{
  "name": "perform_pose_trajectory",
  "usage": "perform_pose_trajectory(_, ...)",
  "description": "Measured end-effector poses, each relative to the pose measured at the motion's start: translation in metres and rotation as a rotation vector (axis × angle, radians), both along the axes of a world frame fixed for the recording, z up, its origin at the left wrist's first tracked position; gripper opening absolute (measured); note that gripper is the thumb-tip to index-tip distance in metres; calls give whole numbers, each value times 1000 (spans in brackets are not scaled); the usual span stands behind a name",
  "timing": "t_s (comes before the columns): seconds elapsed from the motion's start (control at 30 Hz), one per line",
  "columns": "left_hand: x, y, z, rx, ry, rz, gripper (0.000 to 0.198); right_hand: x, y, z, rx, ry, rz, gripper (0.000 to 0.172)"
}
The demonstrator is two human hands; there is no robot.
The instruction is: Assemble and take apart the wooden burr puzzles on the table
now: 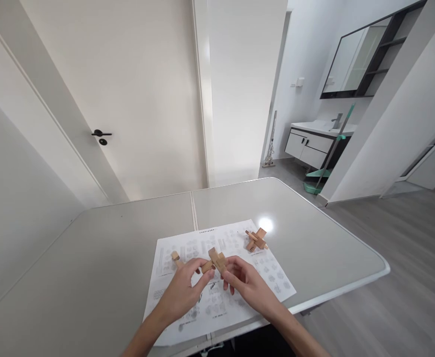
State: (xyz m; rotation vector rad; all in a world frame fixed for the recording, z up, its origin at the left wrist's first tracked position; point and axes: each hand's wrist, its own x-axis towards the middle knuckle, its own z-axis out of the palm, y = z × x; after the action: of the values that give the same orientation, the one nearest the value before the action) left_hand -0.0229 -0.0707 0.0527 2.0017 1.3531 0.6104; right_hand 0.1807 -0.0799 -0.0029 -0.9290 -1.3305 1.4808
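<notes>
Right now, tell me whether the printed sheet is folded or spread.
Spread: the sheet lies open on the table, printed side up.

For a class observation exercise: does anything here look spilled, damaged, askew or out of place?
Nothing stands out. The bright white patch on the glossy grey table looks like reflected light, not a spill; the white printed paper sheet lies fairly flat, and the held tan wooden blocks show no obvious break.

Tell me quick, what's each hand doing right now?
Left hand: closed, pinching the left end of the wooden block assembly.
Right hand: closed, holding the right side of that same assembly.
</notes>
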Motion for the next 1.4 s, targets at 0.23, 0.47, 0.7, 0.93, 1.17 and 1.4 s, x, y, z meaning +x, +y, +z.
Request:
perform_pose_trajectory(0.23,-4,-4,2,-65,-59,-4,34,-3,-2,9,1,-14,69,41)
perform_pose_trajectory(0.47,-30,-12,-4,-20,-9,39,35,-12,1,11,-129,110,350,39)
perform_pose_trajectory(0.7,-51,-24,-14,-79,-23,50,32,-19,9,4,-139,71,575,34)
perform_pose_trajectory(0.93,-57,-35,-18,-79,-58,65,34,-21,15,23,-83,-53,682,32)
perform_pose_trajectory(1.17,-54,-25,-24,0,3,154,34,-38,1,30,-116,89,898,40)
perform_pose_trajectory(1.4,-88,-11,-38,260,378,503,37,-32,17,25,-18,-312,226,26)
